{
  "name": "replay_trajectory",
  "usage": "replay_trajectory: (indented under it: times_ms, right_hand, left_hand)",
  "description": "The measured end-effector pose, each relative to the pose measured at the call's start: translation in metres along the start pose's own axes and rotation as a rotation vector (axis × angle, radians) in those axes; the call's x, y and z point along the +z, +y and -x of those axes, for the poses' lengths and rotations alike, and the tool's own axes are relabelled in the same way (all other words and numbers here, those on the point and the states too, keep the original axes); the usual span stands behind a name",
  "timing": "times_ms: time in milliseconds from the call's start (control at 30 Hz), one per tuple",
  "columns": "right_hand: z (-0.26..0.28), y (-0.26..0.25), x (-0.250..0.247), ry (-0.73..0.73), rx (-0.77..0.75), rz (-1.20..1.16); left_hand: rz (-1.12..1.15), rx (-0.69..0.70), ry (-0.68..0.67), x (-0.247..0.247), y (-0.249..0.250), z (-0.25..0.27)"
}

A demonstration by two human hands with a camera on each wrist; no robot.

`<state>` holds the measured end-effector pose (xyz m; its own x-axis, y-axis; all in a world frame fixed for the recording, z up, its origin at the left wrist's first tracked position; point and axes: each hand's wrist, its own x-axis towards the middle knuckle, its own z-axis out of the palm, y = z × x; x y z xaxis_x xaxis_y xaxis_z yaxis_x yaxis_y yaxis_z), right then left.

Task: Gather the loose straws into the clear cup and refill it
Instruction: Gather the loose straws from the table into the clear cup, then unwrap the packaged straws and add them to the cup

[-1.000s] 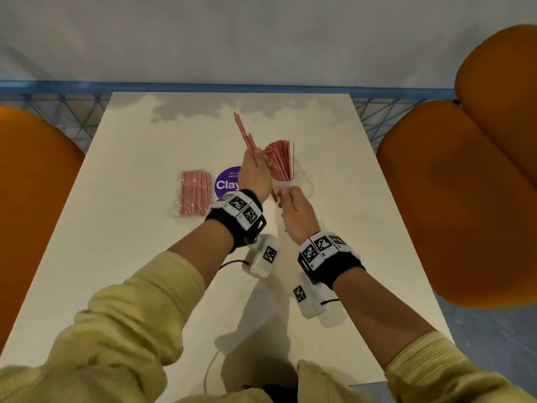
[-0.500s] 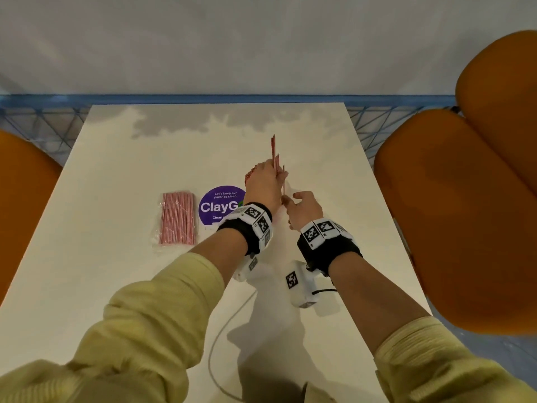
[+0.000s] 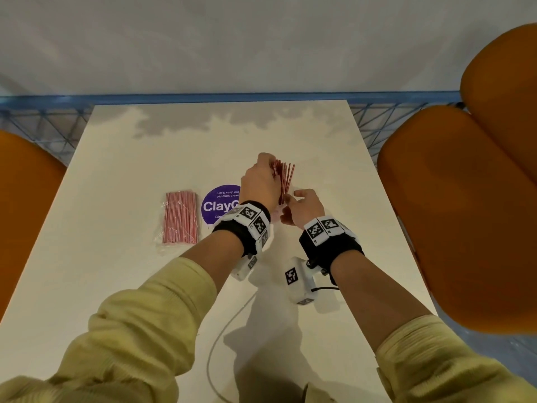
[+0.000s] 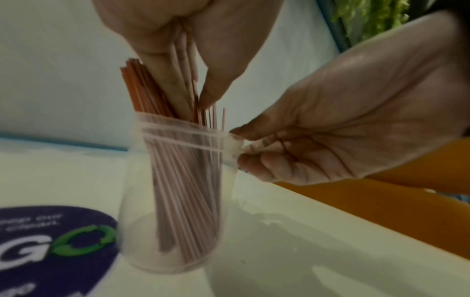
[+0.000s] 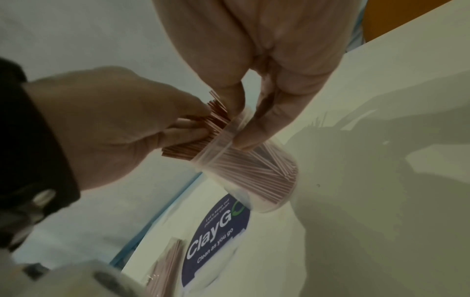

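We've got the clear cup (image 4: 175, 193) upright at centre frame on the table (image 3: 122, 175), just right of the purple sticker (image 3: 216, 206), and it stays put because our right hand (image 4: 338, 140) pinches its rim. Our left hand (image 4: 188, 44) has fingers closed on the straws (image 4: 142, 88), likely tamping them down. At left, the wrapped refill pack (image 3: 180, 218) waits untouched.
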<state>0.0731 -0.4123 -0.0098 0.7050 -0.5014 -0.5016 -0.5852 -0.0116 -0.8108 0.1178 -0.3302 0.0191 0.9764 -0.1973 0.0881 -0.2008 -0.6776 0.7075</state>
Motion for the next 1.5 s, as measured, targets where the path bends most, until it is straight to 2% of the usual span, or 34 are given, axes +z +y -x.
replay_trajectory:
  times_ms: [67,133,233,300,367,433,533,600,700,900,967,1133,1233,1300,1433,1500]
  right_hand:
    - [0.001,-0.001,0.000,0.001,-0.006,0.010]
    - [0.001,-0.002,-0.001,-0.008,-0.020,0.006]
    - [0.005,-0.003,-0.001,0.013,-0.041,0.051]
    - [0.008,-0.003,-0.001,0.099,-0.109,0.138]
    - [0.015,-0.003,0.001,0.210,-0.253,0.168]
    - [0.028,-0.007,0.007,0.250,-0.432,0.130]
    - [0.048,-0.013,0.029,0.104,-0.649,0.163]
    - [0.056,-0.013,0.051,-0.046,-0.710,0.239]
    - [0.061,-0.009,0.087,-0.218,-0.624,0.384]
    - [0.055,0.006,0.139,-0.410,-0.284,0.531]
    - [0.053,0.009,0.147,-0.447,-0.173,0.503]
    - [0.052,0.022,0.161,-0.492,0.010,0.237]
    - [0.059,0.027,0.157,-0.531,0.027,0.179]
    - [0.069,0.024,0.151,-0.543,0.012,0.145]
    - [0.078,0.021,0.138,-0.543,0.013,0.000]
    - [0.080,0.020,0.128,-0.532,-0.025,-0.098]
  left_hand:
    - [-0.025,0.147,0.005,-0.004,-0.001,0.002]
    - [-0.196,0.274,-0.071,-0.002,-0.003,0.001]
    - [-0.515,0.312,-0.283,0.001,-0.008,-0.001]
    - [-0.520,0.303,-0.332,-0.004,-0.012,0.000]
    - [-0.380,0.292,-0.271,-0.014,-0.015,0.002]
    - [-0.206,0.211,-0.129,-0.030,-0.025,0.002]
    - [-0.042,-0.037,0.086,-0.056,-0.057,-0.001]
    - [0.009,-0.230,0.187,-0.074,-0.087,0.002]
    - [-0.033,-0.448,0.238,-0.093,-0.133,0.014]
    - [-0.112,-0.614,0.011,-0.095,-0.180,0.040]
    - [-0.086,-0.625,-0.059,-0.094,-0.183,0.046]
    - [0.010,-0.674,-0.180,-0.090,-0.180,0.054]
    - [0.093,-0.601,-0.315,-0.090,-0.174,0.060]
    - [0.119,-0.554,-0.349,-0.090,-0.171,0.064]
    - [0.396,-0.564,-0.248,-0.087,-0.166,0.070]
    - [0.567,-0.516,-0.225,-0.089,-0.159,0.073]
